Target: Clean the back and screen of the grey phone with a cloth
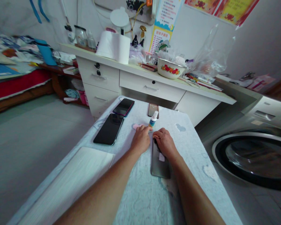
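A small white-capped spray bottle [153, 120] with a blue and yellow label leans slightly right near the middle of the table. My left hand [141, 138] is closed at its lower end, and the fingers hide the base. Beneath my right hand [165, 142] lies a dark grey phone [159, 168], back side up, with a pale label on it. The right fingers are curled over the phone's far end, pressing a small pale orange piece that looks like cloth [155, 136]; most of it is hidden.
Two dark phones, a larger one [109, 128] and another [124, 106], lie on the left. A brownish phone [153, 110] is at the table's far end. White folded sheet [84, 175] sits front left. Beyond stand a cluttered desk [140, 70] and washing machine [255, 143].
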A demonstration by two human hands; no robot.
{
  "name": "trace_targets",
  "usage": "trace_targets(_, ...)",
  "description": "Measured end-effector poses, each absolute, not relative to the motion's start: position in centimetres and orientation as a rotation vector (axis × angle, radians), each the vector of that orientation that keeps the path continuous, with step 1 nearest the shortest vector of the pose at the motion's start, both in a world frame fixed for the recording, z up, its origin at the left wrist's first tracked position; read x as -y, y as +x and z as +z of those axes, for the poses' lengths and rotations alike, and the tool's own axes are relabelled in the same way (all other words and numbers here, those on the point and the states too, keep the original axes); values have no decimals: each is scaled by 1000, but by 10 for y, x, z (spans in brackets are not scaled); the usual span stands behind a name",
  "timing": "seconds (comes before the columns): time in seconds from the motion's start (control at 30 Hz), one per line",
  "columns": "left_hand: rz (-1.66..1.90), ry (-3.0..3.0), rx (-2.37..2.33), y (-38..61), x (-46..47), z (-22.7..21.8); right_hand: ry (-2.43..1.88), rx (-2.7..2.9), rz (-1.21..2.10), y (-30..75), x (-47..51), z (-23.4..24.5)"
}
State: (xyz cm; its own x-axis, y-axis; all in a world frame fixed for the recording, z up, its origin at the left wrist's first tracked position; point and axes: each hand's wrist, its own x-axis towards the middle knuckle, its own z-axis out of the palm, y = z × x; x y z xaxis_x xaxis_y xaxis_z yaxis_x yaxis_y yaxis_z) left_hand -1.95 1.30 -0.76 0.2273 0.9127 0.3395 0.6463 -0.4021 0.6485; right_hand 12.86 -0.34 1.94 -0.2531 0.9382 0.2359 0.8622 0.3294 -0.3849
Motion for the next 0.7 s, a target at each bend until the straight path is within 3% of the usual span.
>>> trace_targets(0.47, 905, 2213, -1350, -19, -14, -8, -1371, 2218, 778, 143, 25, 43)
trace_targets(0.7, 878, 2255, -1315, -20, -13, -7, -1414, 2163, 620, 143, 22, 36)
